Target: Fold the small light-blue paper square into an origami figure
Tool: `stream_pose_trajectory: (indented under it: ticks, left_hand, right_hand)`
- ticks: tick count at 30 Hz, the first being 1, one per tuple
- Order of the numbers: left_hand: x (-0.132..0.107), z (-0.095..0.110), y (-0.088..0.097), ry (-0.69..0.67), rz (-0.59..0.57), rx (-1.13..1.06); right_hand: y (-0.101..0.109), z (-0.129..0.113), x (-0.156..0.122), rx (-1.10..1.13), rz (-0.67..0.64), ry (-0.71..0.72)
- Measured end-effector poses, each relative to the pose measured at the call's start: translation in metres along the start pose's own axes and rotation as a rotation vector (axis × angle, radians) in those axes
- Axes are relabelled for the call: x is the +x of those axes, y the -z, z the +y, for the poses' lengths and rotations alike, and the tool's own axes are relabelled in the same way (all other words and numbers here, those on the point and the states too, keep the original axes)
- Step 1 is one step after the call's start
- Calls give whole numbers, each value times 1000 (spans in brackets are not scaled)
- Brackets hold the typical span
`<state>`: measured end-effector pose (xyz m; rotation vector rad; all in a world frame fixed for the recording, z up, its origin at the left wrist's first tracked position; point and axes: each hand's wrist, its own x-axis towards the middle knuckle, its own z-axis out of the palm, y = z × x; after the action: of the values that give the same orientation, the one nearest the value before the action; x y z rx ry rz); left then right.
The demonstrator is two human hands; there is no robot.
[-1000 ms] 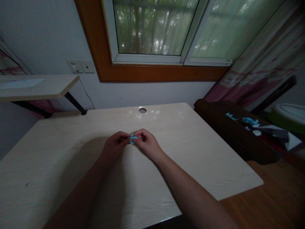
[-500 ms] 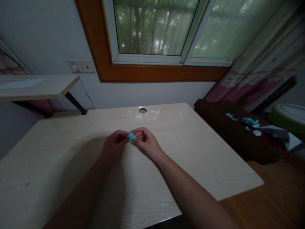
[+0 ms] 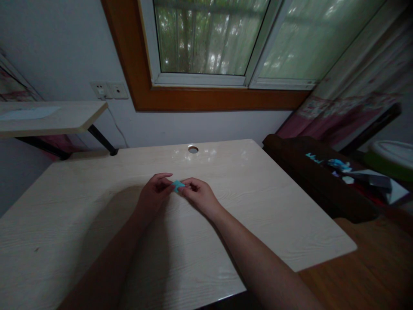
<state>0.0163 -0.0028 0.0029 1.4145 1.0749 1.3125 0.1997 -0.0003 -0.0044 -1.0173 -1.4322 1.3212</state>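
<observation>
Between my two hands is a small piece of turquoise folded paper (image 3: 177,185), held over the middle of the pale wood-grain desk (image 3: 267,215). My left hand (image 3: 155,191) pinches its left edge between thumb and finger, with the index finger stretched out above. On the other side, my right hand (image 3: 199,195) grips the right edge between thumb and fingertips. The fingers cover part of the paper, so its exact folded shape is hard to make out.
A raised shelf (image 3: 48,122) on black legs stands at the desk's back left. A round cable hole (image 3: 193,150) lies near the back edge. To the right, a dark brown cabinet (image 3: 290,159) carries paper pieces and a green tub (image 3: 392,155).
The turquoise paper has tilted and looks flatter. My left index finger has lifted away from it, and my right fingers have lowered and drawn in a little.
</observation>
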Motion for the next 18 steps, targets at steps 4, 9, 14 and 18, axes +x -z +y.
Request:
stream_pose_trajectory:
  ticks: [4,9,14,18]
  left_hand:
    - [0,1,0,10,-7,4]
    - [0,3,-1,42,-8,-20]
    - [0,3,-1,87,-36,-32]
    - [0,5,-1,122,-88,-20]
  right_hand:
    - [0,-3,-1,-6,3,-4]
    - [0,-5,-2,12,3,5]
    - [1,-1,-1,29,-3,12]
    - [1,-3,-1,23,1,-3]
